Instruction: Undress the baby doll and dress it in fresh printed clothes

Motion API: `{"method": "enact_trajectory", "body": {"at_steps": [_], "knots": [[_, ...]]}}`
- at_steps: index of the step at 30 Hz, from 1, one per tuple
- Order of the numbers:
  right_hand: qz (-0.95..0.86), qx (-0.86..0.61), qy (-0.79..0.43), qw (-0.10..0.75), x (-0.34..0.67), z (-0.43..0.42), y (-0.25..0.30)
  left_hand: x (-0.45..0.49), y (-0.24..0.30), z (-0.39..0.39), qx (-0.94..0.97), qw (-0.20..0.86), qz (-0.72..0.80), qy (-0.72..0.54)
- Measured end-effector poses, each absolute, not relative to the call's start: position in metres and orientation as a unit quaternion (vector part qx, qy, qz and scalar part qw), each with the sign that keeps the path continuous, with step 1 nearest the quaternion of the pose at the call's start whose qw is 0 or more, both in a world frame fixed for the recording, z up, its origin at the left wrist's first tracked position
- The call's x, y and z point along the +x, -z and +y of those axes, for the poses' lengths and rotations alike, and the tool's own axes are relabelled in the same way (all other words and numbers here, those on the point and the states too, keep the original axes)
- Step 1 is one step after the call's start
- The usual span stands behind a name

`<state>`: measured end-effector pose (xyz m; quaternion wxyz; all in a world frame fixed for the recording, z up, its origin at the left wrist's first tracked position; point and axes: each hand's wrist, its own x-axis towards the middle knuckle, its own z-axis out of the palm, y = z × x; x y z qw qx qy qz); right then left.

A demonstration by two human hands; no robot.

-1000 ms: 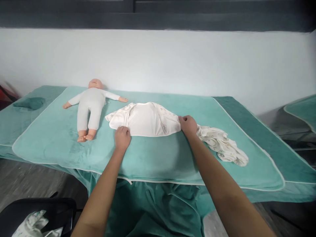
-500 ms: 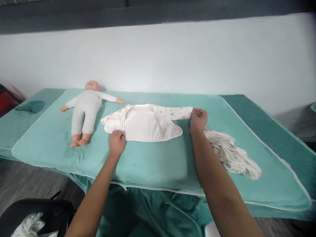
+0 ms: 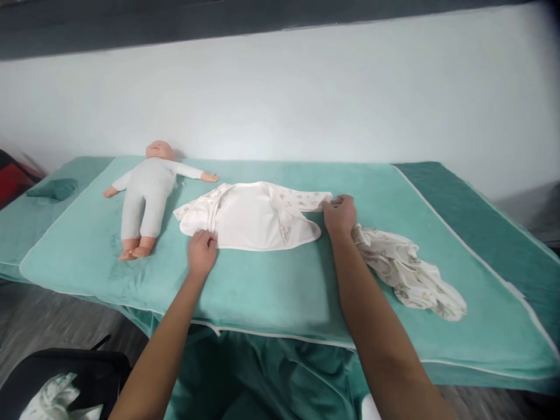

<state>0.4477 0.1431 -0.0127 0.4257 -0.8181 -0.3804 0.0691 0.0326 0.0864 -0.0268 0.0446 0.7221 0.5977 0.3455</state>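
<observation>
A white baby shirt (image 3: pixel 247 219) with small prints on its sleeves lies spread open on the green bed cover, its plain inner side facing up. My left hand (image 3: pixel 202 252) is closed at the shirt's lower left edge, with the fingertips on the cloth. At the cuff of the right sleeve, my right hand (image 3: pixel 341 216) has its thumb and fingers bent around the sleeve end. A baby doll (image 3: pixel 149 186) in a white body suit lies on its back to the left of the shirt, one arm stretched towards it.
A crumpled printed white cloth (image 3: pixel 411 274) lies right of my right forearm. The green bed cover (image 3: pixel 271 291) reaches back to a white wall (image 3: pixel 280 99). A small green pillow (image 3: pixel 53 189) is at the far left. A black chair (image 3: pixel 87 373) holding a patterned cloth (image 3: pixel 55 396) stands at the lower left.
My right hand has shifted a little left with the sleeve's cuff, and the sleeve reaches less far right. My left hand keeps its place at the shirt's edge. The view has moved slightly.
</observation>
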Motion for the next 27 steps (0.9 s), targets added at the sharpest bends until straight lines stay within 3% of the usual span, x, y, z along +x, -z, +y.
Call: {"method": "enact_trajectory", "body": {"at_steps": [6, 14, 19, 22, 27], "knots": [[-0.391, -0.843, -0.073, 0.362, 0.451, 0.142, 0.014, 0.032, 0.028, 0.086, 0.722, 0.046, 0.596, -0.349], [-0.428, -0.785, 0.046, 0.446, 0.453, 0.138, 0.016, 0.032, 0.029, 0.086, 0.724, 0.045, 0.593, -0.35], [-0.594, -0.673, -0.018, 0.44, 0.425, 0.127, 0.005, 0.032, 0.028, 0.086, 0.725, 0.044, 0.593, -0.347], [-0.686, -0.613, -0.018, 0.392, 0.397, 0.124, -0.002, 0.033, 0.028, 0.086, 0.72, 0.042, 0.601, -0.344], [-0.733, -0.64, 0.005, 0.23, 0.36, 0.136, -0.01, 0.034, 0.029, 0.086, 0.722, 0.033, 0.605, -0.334]]}}
